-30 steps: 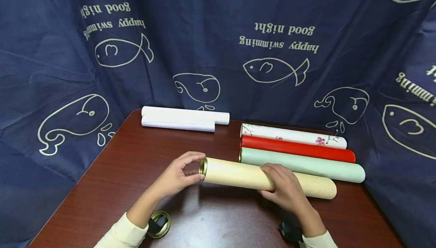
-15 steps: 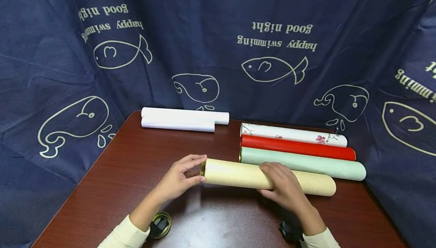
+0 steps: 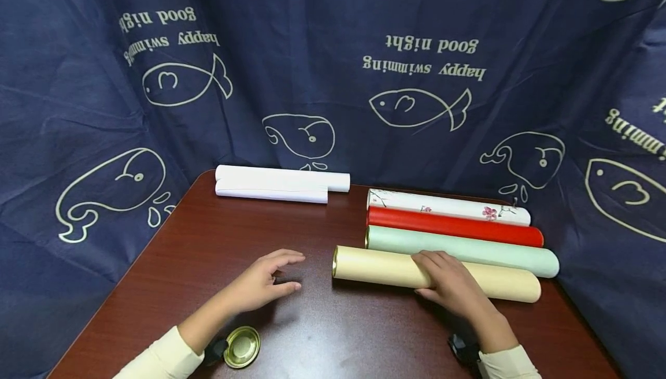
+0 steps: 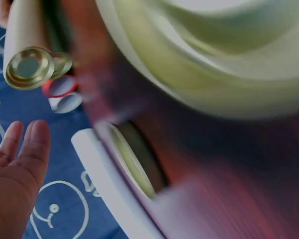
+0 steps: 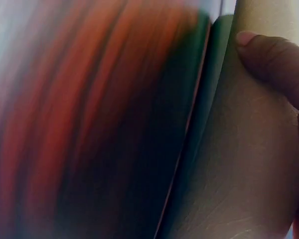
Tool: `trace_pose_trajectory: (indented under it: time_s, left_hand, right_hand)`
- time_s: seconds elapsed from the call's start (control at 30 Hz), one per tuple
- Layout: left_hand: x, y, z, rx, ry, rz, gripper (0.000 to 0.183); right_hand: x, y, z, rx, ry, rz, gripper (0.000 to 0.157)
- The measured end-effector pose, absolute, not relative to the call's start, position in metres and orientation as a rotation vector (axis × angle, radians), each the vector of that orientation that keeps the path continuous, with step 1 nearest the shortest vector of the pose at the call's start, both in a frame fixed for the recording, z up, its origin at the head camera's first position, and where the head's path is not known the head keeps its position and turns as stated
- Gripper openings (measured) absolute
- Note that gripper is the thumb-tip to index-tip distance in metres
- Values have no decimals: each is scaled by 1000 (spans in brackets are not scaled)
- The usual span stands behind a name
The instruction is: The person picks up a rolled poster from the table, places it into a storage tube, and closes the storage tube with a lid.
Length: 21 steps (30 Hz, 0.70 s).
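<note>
A cream cardboard tube (image 3: 382, 266) lies slanted near the front of the row of tubes, and my right hand (image 3: 452, 281) grips it around the middle. In the right wrist view the thumb (image 5: 269, 55) presses along the tube's side. Its gold-rimmed left end (image 4: 30, 68) faces the left wrist camera. My left hand (image 3: 262, 283) hovers apart from that end, fingers spread and relaxed, with nothing in them. Beside the left wrist a round gold metal lid (image 3: 241, 347) lies on the table; it looms large and blurred in the left wrist view.
Behind the cream tube lie a mint green tube (image 3: 468, 251), a red tube (image 3: 452, 226) and a white flower-print tube (image 3: 447, 204). Two white paper rolls (image 3: 281, 184) rest at the back left of the brown table (image 3: 208, 240). A blue curtain (image 3: 312, 67) surrounds it.
My left hand has let go of the cream tube's left end and drawn back to the left. My right hand has shifted the tube to the right.
</note>
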<state>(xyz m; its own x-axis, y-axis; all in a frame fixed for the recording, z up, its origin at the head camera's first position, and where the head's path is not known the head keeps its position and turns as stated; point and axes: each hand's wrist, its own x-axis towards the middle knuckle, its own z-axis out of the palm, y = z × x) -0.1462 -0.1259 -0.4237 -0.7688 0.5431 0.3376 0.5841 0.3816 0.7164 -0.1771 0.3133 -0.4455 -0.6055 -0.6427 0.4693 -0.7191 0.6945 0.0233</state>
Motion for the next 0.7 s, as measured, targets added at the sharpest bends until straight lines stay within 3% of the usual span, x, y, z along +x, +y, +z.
trace_pose_trajectory:
  time_s: [0.4, 0.7]
  left_hand:
    - [-137, -155, -421, -1023, -2618, -1537, 26]
    - [-132, -153, -422, -1000, -2603, -1585, 23]
  right_hand:
    - [-188, 349, -441, 956, -2559, 237, 73]
    - [-203, 357, -443, 923, -2607, 223, 76]
